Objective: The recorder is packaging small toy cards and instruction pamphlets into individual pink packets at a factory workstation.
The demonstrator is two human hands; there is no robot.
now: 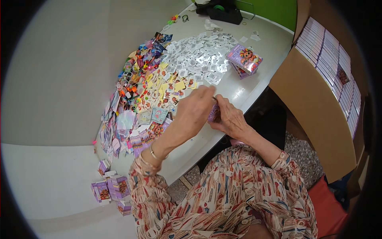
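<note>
My left hand (194, 111) and my right hand (230, 118) meet over the table's near edge, both closed around a small purple box (213, 113). Most of the box is hidden by my fingers. Just beyond my left hand lies a spread of small yellow and white printed cards (169, 85), and to its left a heap of tiny colourful toys (133, 81). Purple printed flat packs (145, 135) lie under my left wrist.
A pile of white slips (199, 55) covers the far table. Finished purple boxes (244, 59) sit stacked at the right edge. Folded purple boxes (111, 189) stand at lower left. A cardboard carton (318, 103) filled with rows of boxes stands right. A black tape dispenser (223, 12) sits far back.
</note>
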